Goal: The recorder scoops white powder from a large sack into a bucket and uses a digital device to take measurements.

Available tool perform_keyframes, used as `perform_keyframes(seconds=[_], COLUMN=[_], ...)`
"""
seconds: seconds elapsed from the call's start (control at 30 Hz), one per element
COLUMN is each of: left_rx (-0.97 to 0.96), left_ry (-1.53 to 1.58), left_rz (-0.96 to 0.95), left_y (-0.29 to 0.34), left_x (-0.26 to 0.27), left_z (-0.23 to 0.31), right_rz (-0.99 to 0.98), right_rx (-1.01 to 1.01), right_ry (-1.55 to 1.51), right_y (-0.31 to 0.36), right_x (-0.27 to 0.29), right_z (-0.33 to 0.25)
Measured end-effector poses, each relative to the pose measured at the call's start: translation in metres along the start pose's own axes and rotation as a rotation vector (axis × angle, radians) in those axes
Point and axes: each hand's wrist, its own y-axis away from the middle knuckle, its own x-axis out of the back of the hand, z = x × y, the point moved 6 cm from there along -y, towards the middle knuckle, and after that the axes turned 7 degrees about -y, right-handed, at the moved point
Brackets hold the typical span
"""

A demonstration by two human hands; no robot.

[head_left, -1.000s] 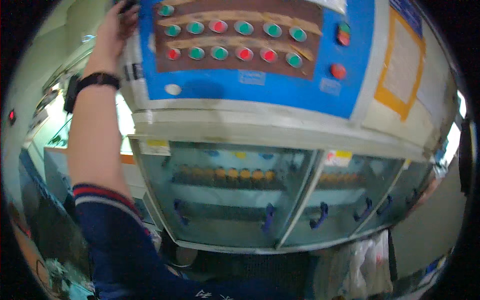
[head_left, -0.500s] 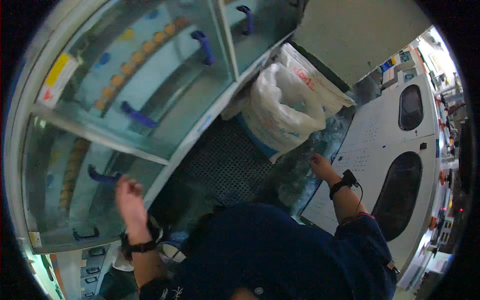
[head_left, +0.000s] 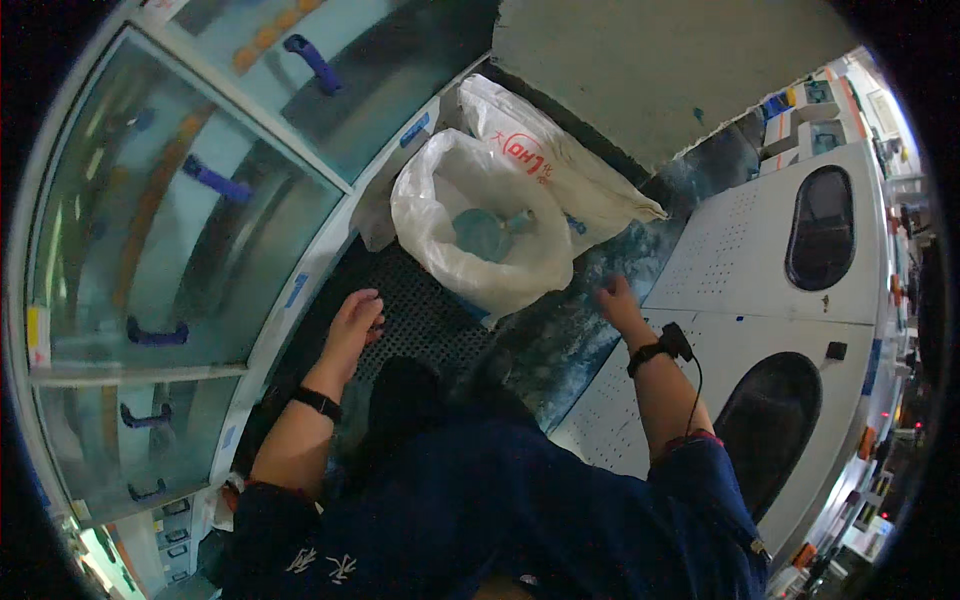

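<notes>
My left hand [head_left: 352, 325] is in the air between the glass doors and an open white sack, fingers loosely bent and slightly apart, with nothing in it. On the other side, my right hand [head_left: 620, 302] hangs near the white perforated panels, its fingers half curled and nothing visible in them. Ahead of both hands stands the white woven sack [head_left: 425, 215] with a plastic liner, its mouth wide open. Inside lies a pale green, round vessel [head_left: 482, 236] with a short stub like a handle. Neither hand touches the sack.
Sliding glass doors [head_left: 240, 290] with purple handles [head_left: 157, 333] line the left. A second white sack [head_left: 555, 165] leans behind the open one, beside a grey wall block [head_left: 650, 70]. White machine panels [head_left: 760, 240] with dark oval windows stand right. Underfoot is a dark perforated mat [head_left: 425, 315].
My left hand has come away from beside a purple door handle toward the sack. The view has turned, so the sack sits further left and its inside shows. My right hand stays empty.
</notes>
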Motion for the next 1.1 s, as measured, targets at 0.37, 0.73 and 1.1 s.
perform_keyframes(seconds=[0.37, 0.73, 1.1], left_rx=[0.204, 0.239, 0.094], left_ry=[0.055, -0.136, 0.353], left_rz=[0.05, 0.369, 0.443], left_y=[-0.131, -0.139, -0.099], left_x=[-0.066, -0.091, -0.116], left_z=[0.036, 0.004, 0.021], right_rz=[-0.213, -0.282, -0.895], right_rx=[0.762, 1.07, 0.627], right_ry=[0.505, 1.739, 0.716], right_y=[-0.09, -0.21, -0.212], right_x=[-0.115, -0.246, -0.207], right_z=[-0.184, -0.06, -0.158])
